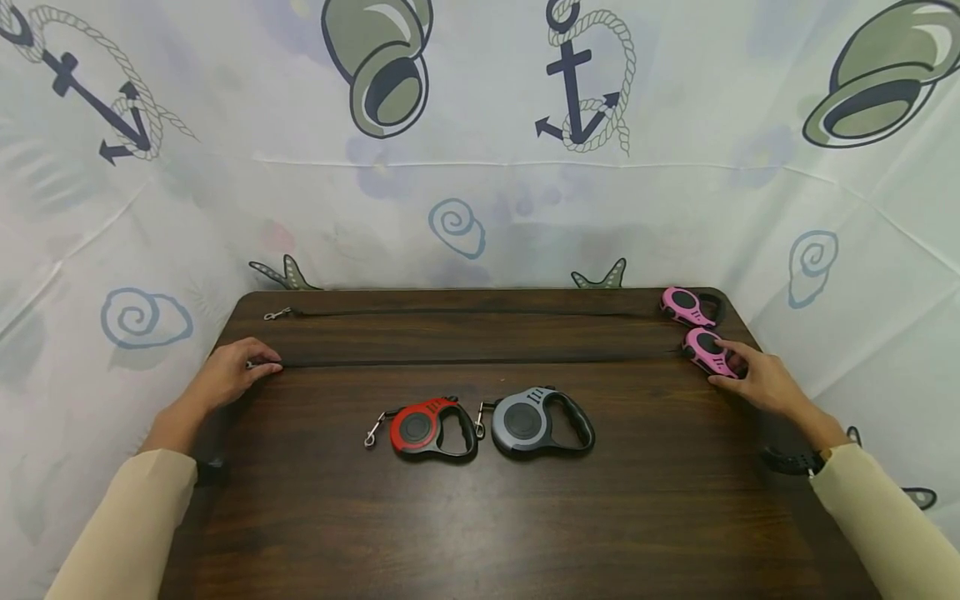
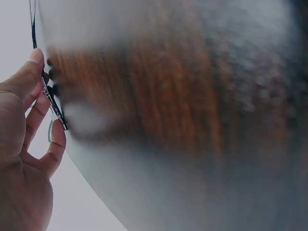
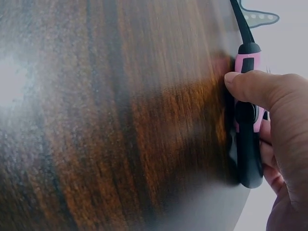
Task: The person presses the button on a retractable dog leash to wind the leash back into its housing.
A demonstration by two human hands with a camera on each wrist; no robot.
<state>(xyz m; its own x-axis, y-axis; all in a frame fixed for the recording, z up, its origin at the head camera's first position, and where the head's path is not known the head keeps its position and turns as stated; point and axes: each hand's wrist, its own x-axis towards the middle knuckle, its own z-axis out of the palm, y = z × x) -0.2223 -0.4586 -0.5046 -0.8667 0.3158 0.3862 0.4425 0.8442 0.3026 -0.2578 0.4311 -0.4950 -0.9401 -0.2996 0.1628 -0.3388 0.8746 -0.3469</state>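
Note:
My left hand (image 1: 234, 371) is at the table's left side, pinching the metal clip (image 2: 55, 108) at the end of a black leash strap (image 1: 480, 362). That strap runs straight across the table to a pink retractable dog leash (image 1: 705, 348). My right hand (image 1: 765, 382) grips this pink leash, thumb on one face and fingers behind; the right wrist view shows its black handle (image 3: 250, 159) below the thumb. Just behind lies a second pink retractable leash (image 1: 682, 305), its strap (image 1: 465, 312) drawn out leftward to a metal clip (image 1: 277, 314).
Nearer the front, a red retractable leash (image 1: 416, 427) and a grey one (image 1: 522, 421) lie side by side mid-table, clips at their left. Patterned white cloth (image 1: 480, 225) hangs behind and beside the dark wooden table (image 1: 480, 525).

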